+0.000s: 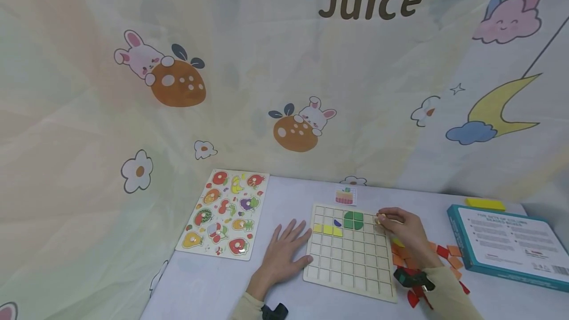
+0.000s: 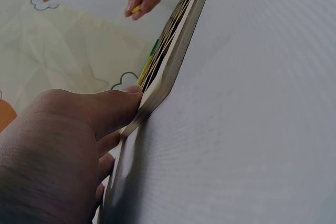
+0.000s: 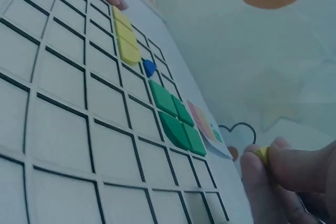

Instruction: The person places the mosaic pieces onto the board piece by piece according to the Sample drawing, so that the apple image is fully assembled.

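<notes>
My left hand (image 1: pixel 285 252) lies with its fingers spread at the left edge of a white grid board (image 1: pixel 346 270). In the left wrist view its thumb (image 2: pixel 118 109) touches the board's rim. My right hand (image 1: pixel 404 228) is above the board's far right corner. Between thumb and fingertips it pinches a small yellow piece (image 3: pixel 261 154), mostly covered by the fingers. On the board sit several green pieces (image 3: pixel 173 113) grouped together, a row of yellow pieces (image 3: pixel 126 38) and a small blue piece (image 3: pixel 149 67).
Loose orange and red pieces (image 1: pixel 413 298) lie right of the board, partly under my right forearm. A small picture card (image 1: pixel 345 195) is behind the board. A fruit puzzle board (image 1: pixel 226 216) lies to the left, a teal box (image 1: pixel 511 241) to the right, with a yellow block (image 1: pixel 485 204) behind it.
</notes>
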`<control>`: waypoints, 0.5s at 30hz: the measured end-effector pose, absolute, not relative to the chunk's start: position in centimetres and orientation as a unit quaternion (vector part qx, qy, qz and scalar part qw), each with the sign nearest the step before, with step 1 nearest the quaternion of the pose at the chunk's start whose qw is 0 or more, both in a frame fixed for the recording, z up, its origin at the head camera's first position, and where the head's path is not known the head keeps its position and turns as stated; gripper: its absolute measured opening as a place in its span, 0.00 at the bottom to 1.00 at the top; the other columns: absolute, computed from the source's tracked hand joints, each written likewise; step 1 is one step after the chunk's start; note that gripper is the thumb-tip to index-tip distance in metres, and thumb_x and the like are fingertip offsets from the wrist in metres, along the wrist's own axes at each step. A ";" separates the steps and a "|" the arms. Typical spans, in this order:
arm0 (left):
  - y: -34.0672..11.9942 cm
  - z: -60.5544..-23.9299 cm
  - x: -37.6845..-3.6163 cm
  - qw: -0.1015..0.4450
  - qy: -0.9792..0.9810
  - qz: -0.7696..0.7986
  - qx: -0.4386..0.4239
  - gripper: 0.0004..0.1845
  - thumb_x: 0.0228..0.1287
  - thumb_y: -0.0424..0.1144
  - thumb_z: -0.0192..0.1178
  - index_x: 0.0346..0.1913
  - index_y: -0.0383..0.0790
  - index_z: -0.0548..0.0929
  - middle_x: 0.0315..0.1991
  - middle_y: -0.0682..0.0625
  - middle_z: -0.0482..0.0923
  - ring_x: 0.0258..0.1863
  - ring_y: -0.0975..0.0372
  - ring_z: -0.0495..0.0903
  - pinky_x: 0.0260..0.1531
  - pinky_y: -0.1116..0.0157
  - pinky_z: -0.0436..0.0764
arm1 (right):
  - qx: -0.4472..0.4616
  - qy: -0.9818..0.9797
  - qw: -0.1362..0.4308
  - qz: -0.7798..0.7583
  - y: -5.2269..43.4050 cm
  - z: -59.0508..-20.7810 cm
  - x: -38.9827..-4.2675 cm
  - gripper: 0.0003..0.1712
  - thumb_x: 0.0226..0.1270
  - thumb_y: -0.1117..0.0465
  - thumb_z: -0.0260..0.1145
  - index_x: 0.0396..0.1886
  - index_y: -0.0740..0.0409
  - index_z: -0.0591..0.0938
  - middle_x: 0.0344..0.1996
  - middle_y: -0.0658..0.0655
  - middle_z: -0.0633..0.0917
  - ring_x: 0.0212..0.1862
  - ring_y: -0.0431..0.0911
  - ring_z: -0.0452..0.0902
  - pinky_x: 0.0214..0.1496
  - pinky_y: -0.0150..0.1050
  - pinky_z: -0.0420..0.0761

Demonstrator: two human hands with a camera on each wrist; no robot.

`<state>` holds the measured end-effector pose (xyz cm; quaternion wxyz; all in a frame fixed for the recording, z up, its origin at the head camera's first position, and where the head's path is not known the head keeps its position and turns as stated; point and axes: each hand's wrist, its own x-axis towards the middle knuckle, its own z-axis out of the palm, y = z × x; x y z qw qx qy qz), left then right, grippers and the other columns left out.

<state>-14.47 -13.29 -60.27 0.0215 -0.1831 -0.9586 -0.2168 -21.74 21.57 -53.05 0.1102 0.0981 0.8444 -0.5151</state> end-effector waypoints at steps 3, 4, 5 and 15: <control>-13.4 -60.3 -14.4 0.024 -0.959 -0.214 -0.184 0.37 0.73 0.66 0.55 0.81 0.58 0.69 0.85 0.58 0.57 0.87 0.54 0.50 0.85 0.39 0.48 | 0.097 0.840 0.106 -0.524 20.9 -53.2 -21.5 0.33 0.78 0.44 0.67 0.72 0.58 0.77 0.69 0.68 0.79 0.69 0.58 0.71 0.63 0.45 0.78; -13.4 -60.3 -14.4 0.025 -0.959 -0.213 -0.185 0.37 0.73 0.65 0.55 0.81 0.58 0.69 0.85 0.58 0.57 0.87 0.54 0.51 0.84 0.39 0.48 | 0.096 0.837 0.110 -0.527 20.6 -53.3 -21.3 0.33 0.78 0.44 0.68 0.73 0.57 0.77 0.70 0.67 0.78 0.70 0.58 0.70 0.64 0.46 0.78; -13.4 -60.3 -14.4 0.027 -0.959 -0.213 -0.186 0.37 0.73 0.65 0.56 0.81 0.58 0.69 0.85 0.58 0.57 0.87 0.54 0.51 0.84 0.39 0.48 | 0.093 0.834 0.116 -0.532 20.3 -53.3 -21.2 0.34 0.77 0.45 0.68 0.74 0.56 0.76 0.72 0.67 0.77 0.72 0.59 0.69 0.67 0.48 0.78; -13.4 -60.0 -14.5 0.019 -0.956 -0.225 -0.188 0.37 0.73 0.66 0.55 0.81 0.57 0.69 0.85 0.57 0.57 0.87 0.53 0.51 0.84 0.39 0.48 | 0.025 0.858 0.087 -0.506 18.2 -54.7 -19.9 0.27 0.72 0.54 0.74 0.67 0.57 0.83 0.64 0.65 0.85 0.63 0.58 0.85 0.66 0.46 0.84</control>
